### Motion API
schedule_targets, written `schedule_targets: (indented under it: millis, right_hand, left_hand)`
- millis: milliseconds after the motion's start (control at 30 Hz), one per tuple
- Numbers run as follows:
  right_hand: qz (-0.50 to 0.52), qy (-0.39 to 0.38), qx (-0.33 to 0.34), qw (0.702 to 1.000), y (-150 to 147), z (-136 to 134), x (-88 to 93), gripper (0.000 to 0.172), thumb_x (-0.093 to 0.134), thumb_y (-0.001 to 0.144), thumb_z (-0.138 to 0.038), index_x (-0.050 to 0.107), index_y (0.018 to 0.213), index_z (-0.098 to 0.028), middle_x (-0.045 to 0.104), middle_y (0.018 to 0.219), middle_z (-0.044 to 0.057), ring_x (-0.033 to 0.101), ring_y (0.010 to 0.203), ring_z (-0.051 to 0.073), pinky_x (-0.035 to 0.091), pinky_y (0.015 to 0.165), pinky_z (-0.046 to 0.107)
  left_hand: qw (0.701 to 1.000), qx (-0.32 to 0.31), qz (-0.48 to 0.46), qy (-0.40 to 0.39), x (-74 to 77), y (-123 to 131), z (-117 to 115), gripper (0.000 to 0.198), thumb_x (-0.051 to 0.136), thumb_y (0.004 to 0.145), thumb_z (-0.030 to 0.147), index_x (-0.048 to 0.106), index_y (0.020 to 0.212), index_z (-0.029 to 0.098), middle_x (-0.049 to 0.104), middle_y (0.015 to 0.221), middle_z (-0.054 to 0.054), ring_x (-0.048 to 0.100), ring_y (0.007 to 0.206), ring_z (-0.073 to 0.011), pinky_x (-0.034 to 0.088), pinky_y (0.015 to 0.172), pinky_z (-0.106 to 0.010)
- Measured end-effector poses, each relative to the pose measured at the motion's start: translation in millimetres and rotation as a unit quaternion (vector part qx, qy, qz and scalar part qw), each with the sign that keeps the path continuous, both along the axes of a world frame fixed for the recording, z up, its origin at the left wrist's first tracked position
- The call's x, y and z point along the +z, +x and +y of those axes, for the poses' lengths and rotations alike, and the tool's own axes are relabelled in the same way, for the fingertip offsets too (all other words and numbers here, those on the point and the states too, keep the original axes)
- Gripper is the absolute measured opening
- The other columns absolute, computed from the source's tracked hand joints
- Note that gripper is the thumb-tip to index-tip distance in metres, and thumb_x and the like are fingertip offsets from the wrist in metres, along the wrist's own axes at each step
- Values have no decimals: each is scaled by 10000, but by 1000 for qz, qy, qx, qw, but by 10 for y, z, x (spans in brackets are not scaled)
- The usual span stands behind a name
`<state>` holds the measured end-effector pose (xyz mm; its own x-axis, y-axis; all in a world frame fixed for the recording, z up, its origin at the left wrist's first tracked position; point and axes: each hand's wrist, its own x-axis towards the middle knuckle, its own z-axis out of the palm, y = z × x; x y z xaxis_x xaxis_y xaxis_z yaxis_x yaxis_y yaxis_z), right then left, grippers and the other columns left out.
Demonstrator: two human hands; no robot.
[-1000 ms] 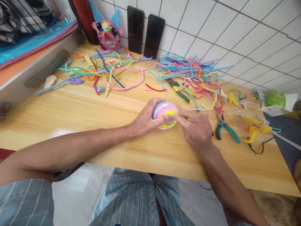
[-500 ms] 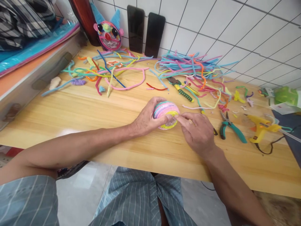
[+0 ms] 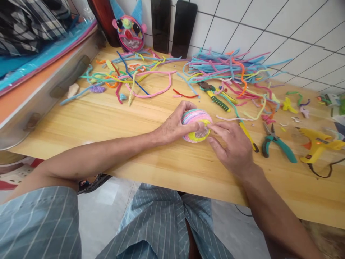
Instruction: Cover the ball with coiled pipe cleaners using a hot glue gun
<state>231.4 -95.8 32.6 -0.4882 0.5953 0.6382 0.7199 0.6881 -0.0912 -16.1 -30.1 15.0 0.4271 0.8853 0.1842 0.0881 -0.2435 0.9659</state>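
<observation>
My left hand is wrapped around a small round piece covered in coiled pipe cleaners, banded pink, lilac and teal, with a yellow ring around a clear, shiny centre. The left thumb lies across its front over the yellow ring. From the right, my right hand reaches in, its index fingertip touching the yellow edge. The right thumb stands apart below, and nothing shows between it and the fingers.
Loose pipe cleaners lie along the tiled wall. Green-handled pliers, a yellow cutter, teal pliers and a yellow glue gun are on the right. Behind stand a decorated face and two phones. A plastic bin borders the left.
The view has shifted, so the table things appear farther right. My right thumb has come away from the fingers and dropped lower. My left hand keeps its hold on the round piece.
</observation>
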Motion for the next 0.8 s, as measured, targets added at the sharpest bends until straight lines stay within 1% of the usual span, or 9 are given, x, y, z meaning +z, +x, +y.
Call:
schedule_targets:
  millis: [100, 167, 333, 400, 500, 600, 667, 733, 800]
  right_hand:
    - [5, 0, 0, 1000, 4, 8, -17, 460, 770, 1060, -263, 704, 1514, -295, 849, 1284, 95, 812, 1137, 283, 645, 966, 436]
    - [7, 6, -1, 1000, -1, 8, -28, 438, 778, 1059, -277, 711, 1492, -285, 845, 1271, 102, 811, 1133, 284, 644, 959, 435]
    - [13, 17, -17, 1000, -36, -10, -63, 427, 801, 1046, -335, 703, 1458, -277, 829, 1245, 115, 808, 1109, 300, 648, 948, 456]
    - [21, 18, -24, 999, -54, -22, -81, 444, 805, 1039, -359, 695, 1461, -277, 821, 1265, 121, 802, 1128, 312, 650, 961, 468]
    - [38, 24, -29, 999, -74, -41, -103, 439, 810, 1030, -380, 694, 1439, -269, 813, 1273, 131, 794, 1133, 321, 652, 973, 478]
    - [44, 28, -34, 998, -74, -54, -112, 416, 818, 1025, -388, 696, 1405, -271, 810, 1271, 133, 796, 1129, 321, 656, 975, 481]
    - [39, 25, -42, 998, -63, -58, -111, 402, 818, 1024, -393, 697, 1390, -276, 811, 1271, 131, 800, 1145, 326, 656, 989, 487]
    - [30, 21, -49, 998, -50, -56, -106, 401, 815, 1026, -394, 694, 1390, -278, 814, 1272, 128, 803, 1159, 330, 654, 1006, 492]
    - [28, 24, -48, 998, -39, -50, -103, 408, 814, 1026, -386, 692, 1400, -274, 817, 1268, 126, 804, 1158, 328, 653, 1010, 485]
  left_hand:
    - [1000, -15, 3, 1, 5, -24, 21, 698, 781, 900, 756, 541, 1299, 236, 704, 1315, -101, 730, 1204, -306, 662, 1067, -484]
    - [1000, -26, 7, 2, 10, -41, 31, 715, 775, 901, 773, 537, 1303, 232, 699, 1326, -110, 728, 1230, -318, 654, 1090, -497]
    - [998, -57, 4, -5, 19, -75, 44, 662, 757, 943, 726, 548, 1326, 228, 695, 1369, -116, 706, 1319, -336, 615, 1186, -541]
    - [998, -67, 2, -13, 9, -77, 46, 700, 812, 909, 712, 555, 1351, 234, 697, 1395, -118, 706, 1331, -344, 615, 1192, -551]
    - [996, -86, 5, -22, -13, -73, 47, 830, 926, 819, 688, 548, 1403, 236, 688, 1446, -136, 715, 1341, -353, 639, 1168, -534]
    - [994, -111, 12, -19, -29, -77, 48, 902, 962, 799, 662, 530, 1474, 248, 677, 1492, -144, 717, 1369, -356, 661, 1153, -522]
    - [993, -115, 26, -1, -34, -85, 49, 939, 957, 807, 659, 522, 1539, 260, 646, 1569, -152, 693, 1431, -371, 628, 1220, -546]
    - [993, -102, 44, 29, -40, -90, 47, 968, 938, 822, 668, 522, 1592, 254, 605, 1642, -166, 641, 1516, -396, 550, 1318, -577]
    - [993, -82, 53, 59, -57, -87, 39, 976, 917, 834, 681, 536, 1611, 231, 604, 1647, -181, 608, 1557, -410, 495, 1364, -587]
